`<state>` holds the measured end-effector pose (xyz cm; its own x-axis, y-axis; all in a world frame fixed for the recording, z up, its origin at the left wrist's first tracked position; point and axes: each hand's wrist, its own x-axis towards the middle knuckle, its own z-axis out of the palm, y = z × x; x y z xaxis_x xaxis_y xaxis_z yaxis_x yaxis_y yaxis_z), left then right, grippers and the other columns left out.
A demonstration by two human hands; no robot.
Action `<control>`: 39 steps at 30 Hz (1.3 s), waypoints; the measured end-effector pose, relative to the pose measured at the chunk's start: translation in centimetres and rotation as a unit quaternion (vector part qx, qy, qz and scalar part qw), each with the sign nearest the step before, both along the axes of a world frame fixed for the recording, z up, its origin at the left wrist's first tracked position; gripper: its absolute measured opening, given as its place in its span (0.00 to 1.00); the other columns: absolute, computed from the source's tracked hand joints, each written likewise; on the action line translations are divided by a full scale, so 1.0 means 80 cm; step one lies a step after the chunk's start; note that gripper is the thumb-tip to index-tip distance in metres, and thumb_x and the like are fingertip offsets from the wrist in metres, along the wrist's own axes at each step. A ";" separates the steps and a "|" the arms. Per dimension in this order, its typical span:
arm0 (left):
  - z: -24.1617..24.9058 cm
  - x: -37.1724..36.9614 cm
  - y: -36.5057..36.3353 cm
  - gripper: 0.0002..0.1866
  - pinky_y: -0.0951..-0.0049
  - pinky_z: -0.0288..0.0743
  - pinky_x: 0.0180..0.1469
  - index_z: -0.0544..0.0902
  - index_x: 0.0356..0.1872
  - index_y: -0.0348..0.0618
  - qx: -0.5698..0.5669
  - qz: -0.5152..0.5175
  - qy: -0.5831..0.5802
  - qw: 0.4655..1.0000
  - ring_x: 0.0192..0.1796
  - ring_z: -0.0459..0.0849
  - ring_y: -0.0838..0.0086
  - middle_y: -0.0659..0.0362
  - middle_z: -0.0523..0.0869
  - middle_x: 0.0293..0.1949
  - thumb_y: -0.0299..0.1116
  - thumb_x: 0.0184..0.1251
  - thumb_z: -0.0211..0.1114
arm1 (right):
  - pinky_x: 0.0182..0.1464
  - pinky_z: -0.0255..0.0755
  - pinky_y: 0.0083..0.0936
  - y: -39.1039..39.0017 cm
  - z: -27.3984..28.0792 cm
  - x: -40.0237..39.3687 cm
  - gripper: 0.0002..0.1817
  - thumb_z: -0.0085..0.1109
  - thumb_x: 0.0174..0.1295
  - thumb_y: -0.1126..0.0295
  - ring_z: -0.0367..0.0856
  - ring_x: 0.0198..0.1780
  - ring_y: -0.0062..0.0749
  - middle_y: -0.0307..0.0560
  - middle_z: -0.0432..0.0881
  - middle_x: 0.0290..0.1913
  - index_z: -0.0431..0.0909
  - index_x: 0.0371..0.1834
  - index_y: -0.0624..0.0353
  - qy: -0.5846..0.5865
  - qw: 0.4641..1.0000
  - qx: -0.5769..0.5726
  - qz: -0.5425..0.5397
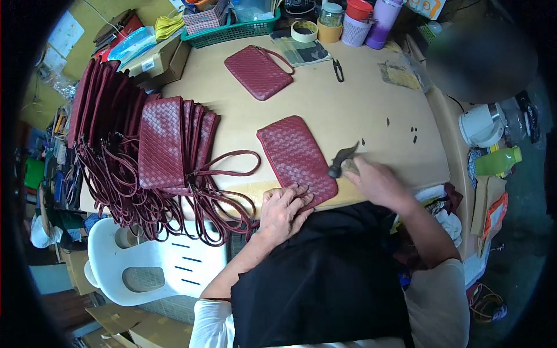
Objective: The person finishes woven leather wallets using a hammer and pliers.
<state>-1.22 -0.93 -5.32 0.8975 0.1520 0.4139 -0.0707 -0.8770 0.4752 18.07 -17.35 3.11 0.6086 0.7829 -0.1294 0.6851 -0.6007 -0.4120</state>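
A dark red woven pouch (pixel 296 152) lies flat on the table in front of me, its near end at the front edge. My left hand (pixel 282 211) grips its near left corner, fingers bent on top of the weave. My right hand (pixel 371 182) is closed around the handle of a hammer (pixel 342 160). The dark hammer head is just over the pouch's right edge. Farther back lies a second woven pouch (pixel 259 72) with its wrist strap.
Stacked woven pouches (pixel 161 142) with tangled straps (pixel 151 203) crowd the left side. Small snips (pixel 337 70), a tape roll (pixel 304 31) and a green basket (pixel 232 35) sit at the back. A green bottle (pixel 499 161) stands right; a white chair (pixel 156 264) is at left.
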 end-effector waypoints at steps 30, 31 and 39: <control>0.089 -0.091 0.176 0.19 0.76 0.87 0.36 0.67 0.58 0.32 -0.502 0.312 -0.330 0.736 0.43 0.88 0.64 0.49 0.82 0.49 0.32 0.74 0.59 | 0.16 0.62 0.21 -0.048 -0.042 0.012 0.15 0.46 0.75 0.59 0.65 0.14 0.18 0.34 0.65 0.17 0.71 0.40 0.60 0.267 0.944 0.131 -0.144; 0.095 -0.096 0.181 0.24 0.77 0.85 0.38 0.64 0.61 0.32 -0.399 0.389 -0.284 0.780 0.45 0.88 0.64 0.49 0.82 0.49 0.33 0.72 0.62 | 0.16 0.62 0.21 -0.048 -0.041 0.010 0.15 0.46 0.75 0.59 0.65 0.14 0.18 0.34 0.65 0.17 0.71 0.40 0.60 0.267 0.944 0.129 -0.142; 0.107 -0.119 0.173 0.45 0.63 0.65 0.59 0.62 0.72 0.34 0.187 0.538 -0.300 0.766 0.57 0.66 0.60 0.51 0.71 0.53 0.40 0.58 0.76 | 0.16 0.63 0.22 -0.045 -0.043 0.012 0.15 0.46 0.75 0.59 0.66 0.14 0.19 0.36 0.66 0.16 0.69 0.36 0.60 0.263 0.944 0.133 -0.150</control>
<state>-10.74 12.90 3.27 -0.0311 0.4393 0.8978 0.6809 -0.6483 0.3408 19.00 -20.98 -0.33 0.7148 0.6328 -0.2977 0.1600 -0.5624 -0.8113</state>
